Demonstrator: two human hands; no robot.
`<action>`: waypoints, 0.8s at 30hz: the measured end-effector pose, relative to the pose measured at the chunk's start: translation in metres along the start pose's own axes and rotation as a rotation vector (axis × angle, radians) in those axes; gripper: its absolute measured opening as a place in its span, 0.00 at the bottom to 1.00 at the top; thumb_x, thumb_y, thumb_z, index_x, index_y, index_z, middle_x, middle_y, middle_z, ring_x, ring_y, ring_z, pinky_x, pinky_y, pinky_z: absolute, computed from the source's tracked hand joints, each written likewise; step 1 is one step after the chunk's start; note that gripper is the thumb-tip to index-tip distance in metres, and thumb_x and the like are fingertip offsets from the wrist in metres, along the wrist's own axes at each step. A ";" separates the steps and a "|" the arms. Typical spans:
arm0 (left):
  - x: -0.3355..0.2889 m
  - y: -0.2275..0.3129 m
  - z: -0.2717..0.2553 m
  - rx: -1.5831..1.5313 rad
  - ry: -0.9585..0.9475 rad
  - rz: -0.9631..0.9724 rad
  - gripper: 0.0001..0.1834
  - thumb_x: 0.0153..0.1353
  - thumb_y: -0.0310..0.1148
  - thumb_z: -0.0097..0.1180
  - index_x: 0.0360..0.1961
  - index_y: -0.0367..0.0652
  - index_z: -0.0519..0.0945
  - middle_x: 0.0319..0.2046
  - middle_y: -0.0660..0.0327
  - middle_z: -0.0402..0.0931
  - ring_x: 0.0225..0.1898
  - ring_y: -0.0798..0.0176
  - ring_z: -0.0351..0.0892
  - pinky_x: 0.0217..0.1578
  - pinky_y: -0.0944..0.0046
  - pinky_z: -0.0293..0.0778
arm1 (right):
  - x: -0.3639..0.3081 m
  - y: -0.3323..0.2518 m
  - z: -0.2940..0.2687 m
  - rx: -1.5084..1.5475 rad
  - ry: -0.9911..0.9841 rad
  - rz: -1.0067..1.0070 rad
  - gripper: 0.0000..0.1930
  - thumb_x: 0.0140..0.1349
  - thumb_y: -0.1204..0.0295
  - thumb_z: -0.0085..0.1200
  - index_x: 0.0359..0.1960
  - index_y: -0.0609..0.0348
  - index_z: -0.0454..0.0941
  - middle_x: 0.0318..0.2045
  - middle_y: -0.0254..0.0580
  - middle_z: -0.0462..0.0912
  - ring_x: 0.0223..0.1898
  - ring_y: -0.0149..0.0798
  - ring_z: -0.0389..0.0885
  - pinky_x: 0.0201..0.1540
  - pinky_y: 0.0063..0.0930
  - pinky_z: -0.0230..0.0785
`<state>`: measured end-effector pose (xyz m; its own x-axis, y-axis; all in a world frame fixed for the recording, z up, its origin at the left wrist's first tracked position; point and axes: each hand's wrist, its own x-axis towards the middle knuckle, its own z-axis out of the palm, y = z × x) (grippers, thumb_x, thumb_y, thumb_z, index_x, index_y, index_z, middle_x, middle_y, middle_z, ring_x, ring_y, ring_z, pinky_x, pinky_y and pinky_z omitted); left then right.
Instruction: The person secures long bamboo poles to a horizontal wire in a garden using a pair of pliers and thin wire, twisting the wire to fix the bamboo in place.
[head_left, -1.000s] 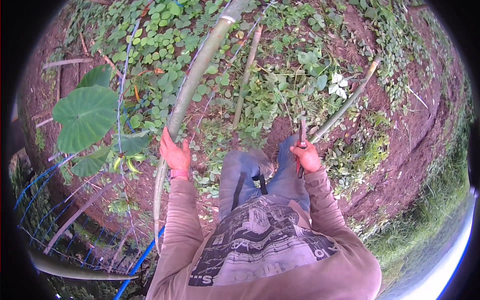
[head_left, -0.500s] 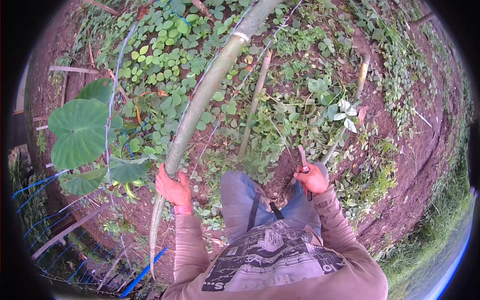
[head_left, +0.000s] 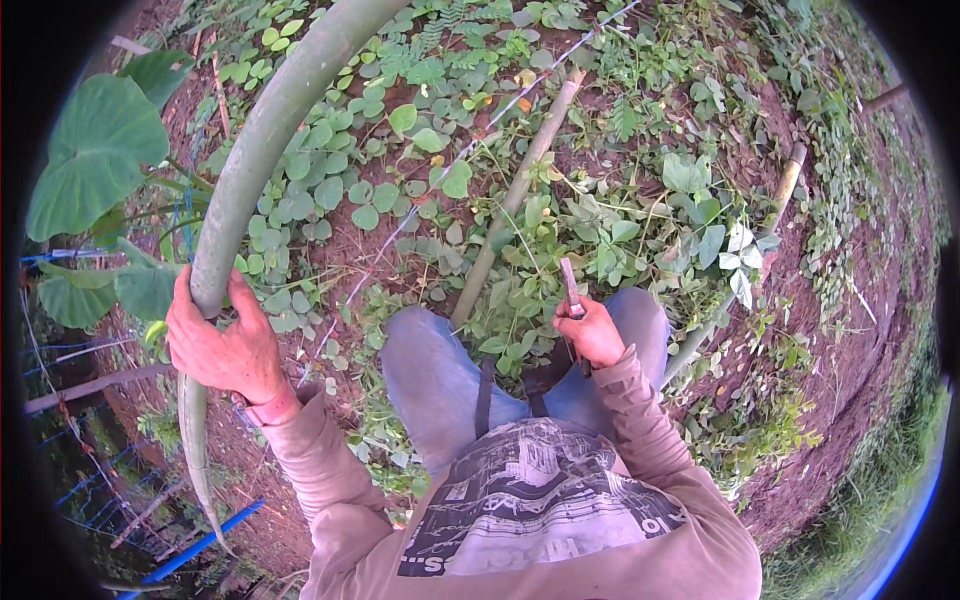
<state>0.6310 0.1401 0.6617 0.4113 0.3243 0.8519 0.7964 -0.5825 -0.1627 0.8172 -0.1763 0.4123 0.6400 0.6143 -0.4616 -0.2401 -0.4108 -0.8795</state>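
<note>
A long, smooth green pole (head_left: 262, 130), like bamboo, curves down from the top and tapers to a thin end (head_left: 195, 450) at my left side. My left hand (head_left: 228, 345) grips it at mid-length, thumb on one side and fingers on the other. In front of my right knee, my right hand (head_left: 592, 333) is closed around a slim tool (head_left: 571, 283). Its brown, flat end sticks up above the fist and a dark part shows below; its exact kind is hard to make out.
A thin wire strand (head_left: 470, 150) with rusty knots slants across the middle. A cut stake (head_left: 520, 190) leans beyond my knees, another (head_left: 785, 185) stands to the right. Large leaves (head_left: 100, 150), a blue strip (head_left: 205, 545) and a wooden rail (head_left: 95, 388) lie left.
My left hand and the green pole have moved left and look larger. My right hand still holds the tool and sits slightly further left. The whole view has shifted.
</note>
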 end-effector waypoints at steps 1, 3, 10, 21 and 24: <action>0.002 0.000 0.001 0.033 -0.002 -0.032 0.27 0.53 0.44 0.69 0.54 0.48 0.79 0.38 0.61 0.78 0.40 0.53 0.77 0.45 0.54 0.66 | -0.002 0.004 0.004 0.043 -0.017 0.048 0.11 0.55 0.71 0.60 0.37 0.64 0.79 0.29 0.40 0.82 0.31 0.34 0.78 0.38 0.30 0.71; -0.003 -0.003 0.000 0.008 -0.020 -0.025 0.28 0.52 0.45 0.70 0.53 0.49 0.79 0.39 0.61 0.79 0.41 0.53 0.77 0.45 0.53 0.66 | -0.014 0.012 0.006 0.095 -0.044 -0.008 0.10 0.55 0.73 0.58 0.38 0.64 0.80 0.31 0.39 0.84 0.33 0.33 0.79 0.40 0.29 0.72; -0.005 -0.003 -0.008 0.041 -0.088 -0.053 0.31 0.53 0.50 0.69 0.56 0.49 0.77 0.44 0.60 0.79 0.45 0.52 0.78 0.47 0.50 0.67 | -0.012 0.006 0.011 0.091 -0.062 -0.134 0.09 0.54 0.80 0.55 0.37 0.63 0.79 0.33 0.36 0.85 0.35 0.29 0.79 0.42 0.26 0.72; -0.007 0.001 -0.016 -0.016 -0.133 -0.051 0.35 0.51 0.49 0.70 0.60 0.51 0.74 0.46 0.58 0.78 0.48 0.50 0.76 0.52 0.50 0.67 | 0.010 -0.003 0.041 0.041 -0.080 -0.269 0.08 0.58 0.78 0.54 0.39 0.65 0.76 0.29 0.40 0.83 0.31 0.36 0.80 0.38 0.32 0.72; -0.010 -0.002 -0.019 -0.033 -0.114 -0.036 0.36 0.51 0.49 0.70 0.60 0.50 0.74 0.46 0.57 0.77 0.48 0.50 0.75 0.53 0.50 0.66 | -0.005 -0.015 0.045 -0.121 -0.151 -0.328 0.08 0.58 0.77 0.54 0.39 0.64 0.76 0.30 0.43 0.84 0.32 0.39 0.81 0.39 0.34 0.73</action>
<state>0.6167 0.1234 0.6628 0.4321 0.4269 0.7944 0.7973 -0.5925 -0.1153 0.7846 -0.1430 0.4224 0.5516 0.8150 -0.1776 0.0537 -0.2472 -0.9675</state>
